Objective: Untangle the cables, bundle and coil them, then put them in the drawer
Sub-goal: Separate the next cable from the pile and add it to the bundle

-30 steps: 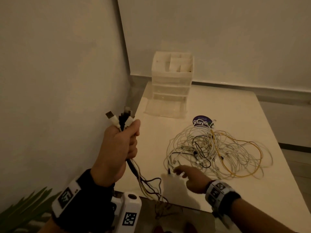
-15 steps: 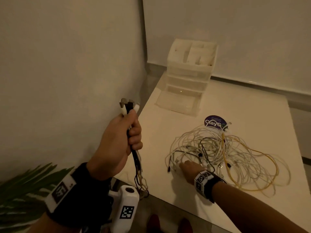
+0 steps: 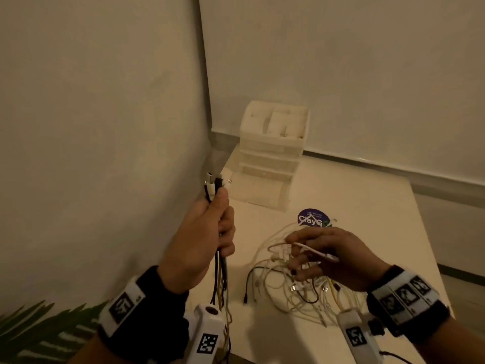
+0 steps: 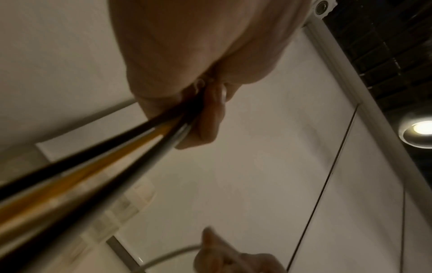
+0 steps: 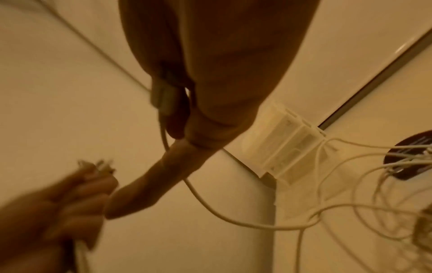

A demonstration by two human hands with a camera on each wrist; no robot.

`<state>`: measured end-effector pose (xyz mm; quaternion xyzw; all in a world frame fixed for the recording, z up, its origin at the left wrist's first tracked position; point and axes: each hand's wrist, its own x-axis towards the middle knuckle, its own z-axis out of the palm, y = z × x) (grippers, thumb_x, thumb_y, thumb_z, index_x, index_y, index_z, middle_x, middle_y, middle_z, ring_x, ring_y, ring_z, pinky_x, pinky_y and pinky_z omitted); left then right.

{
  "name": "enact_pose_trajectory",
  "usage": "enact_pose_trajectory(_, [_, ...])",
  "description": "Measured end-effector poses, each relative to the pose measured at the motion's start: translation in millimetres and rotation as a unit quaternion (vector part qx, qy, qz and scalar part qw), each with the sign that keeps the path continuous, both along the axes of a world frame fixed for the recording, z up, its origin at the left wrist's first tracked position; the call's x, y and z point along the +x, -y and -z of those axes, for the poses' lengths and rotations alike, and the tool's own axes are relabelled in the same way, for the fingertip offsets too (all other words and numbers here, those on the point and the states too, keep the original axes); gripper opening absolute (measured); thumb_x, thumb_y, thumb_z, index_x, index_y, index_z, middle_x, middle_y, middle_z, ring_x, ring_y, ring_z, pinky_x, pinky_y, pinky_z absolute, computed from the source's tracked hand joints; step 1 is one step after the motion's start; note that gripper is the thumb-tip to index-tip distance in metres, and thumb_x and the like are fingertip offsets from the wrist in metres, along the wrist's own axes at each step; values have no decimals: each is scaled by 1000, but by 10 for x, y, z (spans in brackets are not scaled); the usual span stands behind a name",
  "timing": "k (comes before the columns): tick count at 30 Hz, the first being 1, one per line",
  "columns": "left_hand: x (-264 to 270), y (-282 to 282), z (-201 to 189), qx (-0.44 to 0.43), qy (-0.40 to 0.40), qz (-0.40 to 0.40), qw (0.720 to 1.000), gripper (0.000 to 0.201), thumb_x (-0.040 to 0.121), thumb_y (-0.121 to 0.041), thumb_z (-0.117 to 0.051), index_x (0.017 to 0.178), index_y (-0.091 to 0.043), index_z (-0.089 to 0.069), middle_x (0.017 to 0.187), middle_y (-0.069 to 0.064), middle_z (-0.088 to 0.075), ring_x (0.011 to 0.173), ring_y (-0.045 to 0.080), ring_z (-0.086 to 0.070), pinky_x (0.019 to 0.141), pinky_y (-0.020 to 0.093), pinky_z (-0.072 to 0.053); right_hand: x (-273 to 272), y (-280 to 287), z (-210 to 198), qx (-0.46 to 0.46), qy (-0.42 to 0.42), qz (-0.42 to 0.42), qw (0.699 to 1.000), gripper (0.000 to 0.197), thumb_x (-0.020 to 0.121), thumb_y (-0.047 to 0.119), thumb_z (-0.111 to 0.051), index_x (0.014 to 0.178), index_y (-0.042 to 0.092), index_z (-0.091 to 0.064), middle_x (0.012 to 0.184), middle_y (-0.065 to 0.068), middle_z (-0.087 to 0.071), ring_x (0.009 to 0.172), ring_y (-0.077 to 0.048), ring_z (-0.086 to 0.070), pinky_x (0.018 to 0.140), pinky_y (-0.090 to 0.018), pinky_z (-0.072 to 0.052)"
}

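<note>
Left hand (image 3: 202,240): my fist is raised upright at the table's left edge, fingers wrapped round a bundle of black, white and yellow cable ends (image 3: 214,186), plugs up.
Right hand (image 3: 330,258): lifted over the tangled pile of white, black and yellow cables (image 3: 294,282), pinching one thin white cable (image 3: 315,250).
Translucent plastic drawer unit (image 3: 273,151): far corner of the white table (image 3: 367,206).

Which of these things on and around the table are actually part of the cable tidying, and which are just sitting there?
Part of the job:
- cable ends gripped in the left hand
- white cable pinched by the right hand
- tangled pile
- drawer unit, bottom drawer open

Just lying about:
- round sticker
- plant leaves
</note>
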<state>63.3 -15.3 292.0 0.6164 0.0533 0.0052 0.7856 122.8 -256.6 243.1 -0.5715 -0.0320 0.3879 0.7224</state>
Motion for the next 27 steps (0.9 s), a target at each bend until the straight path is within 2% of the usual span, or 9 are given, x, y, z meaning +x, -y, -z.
enact_pose_trajectory(3, [114, 80, -5, -40, 13, 60, 997, 37, 92, -43, -45, 70, -17, -33, 58, -1, -25, 43, 10, -16, 43, 27, -12, -131, 137, -204, 86, 34, 7, 996, 37, 73, -12, -54, 108, -7, -65, 90, -24, -62, 90, -41, -67, 67, -47, -57])
enact_pose_trajectory(6, [223, 168, -13, -63, 18, 109, 992, 35, 92, -39, -52, 73, -15, -35, 58, -3, -28, 43, 9, -17, 43, 26, -13, -212, 157, -317, 74, 145, 70, 984, 42, 71, 21, -82, 104, -2, -68, 91, -22, -64, 90, -35, -65, 70, -40, -53])
enact_pose_trajectory(9, [304, 283, -31, -70, 19, 140, 987, 26, 88, -31, -52, 74, -15, -37, 59, -2, -26, 44, 10, -17, 44, 26, -13, -243, 40, -361, 10, 245, 219, 944, 48, 78, 50, -70, 89, 3, -66, 88, -15, -63, 85, -26, -61, 73, -38, -49])
enact_pose_trajectory(11, [339, 362, -36, -63, 28, 150, 986, 23, 87, -26, -55, 75, -14, -40, 61, 1, -23, 45, 11, -16, 44, 26, -14, -311, -123, -405, 13, 234, 252, 939, 38, 91, 41, -50, 88, 4, -57, 83, -16, -61, 82, -31, -62, 74, -44, -49])
enact_pose_trajectory(13, [360, 449, -32, -36, 52, 155, 986, 22, 86, -23, -59, 79, -12, -42, 63, 5, -18, 47, 15, -14, 45, 28, -14, -406, -280, -419, -41, 266, 232, 935, 33, 98, 34, -40, 87, 5, -51, 69, -14, -60, 66, -30, -58, 67, -44, -48])
enact_pose_trajectory(16, [355, 542, -23, 9, 83, 156, 984, 24, 86, -26, -64, 81, -10, -47, 59, 4, -26, 49, 19, -22, 48, 34, -20, -532, -480, -389, -187, 399, 181, 879, 31, 99, 34, -40, 80, 16, -57, 55, 1, -53, 49, -7, -47, 54, -26, -39])
enact_pose_trajectory(19, [346, 625, -16, 44, 81, 139, 986, 24, 87, -29, -65, 80, -10, -52, 61, -4, -45, 56, 12, -47, 59, 31, -46, -555, -575, -377, -222, 433, 207, 849, 27, 100, 28, -42, 80, 21, -60, 57, 19, -56, 52, -1, -53, 53, -13, -37])
enact_pose_trajectory(23, [363, 719, 39, 79, 73, 115, 988, 20, 98, -25, -50, 80, -18, -56, 59, -16, -50, 58, 1, -50, 61, 18, -48, -540, -579, -325, -292, 457, 202, 816, 28, 98, 32, -44, 76, 19, -55, 62, 5, -58, 58, -12, -54, 54, -28, -42])
enact_pose_trajectory(27, [396, 681, 57, 69, 69, 103, 990, 26, 100, -29, -42, 83, -11, -49, 67, -3, -47, 55, 8, -40, 49, 19, -39, -547, -541, -174, -302, 461, 202, 809, 30, 96, 44, -42, 76, 26, -55, 61, -2, -60, 55, -16, -56, 56, -34, -46])
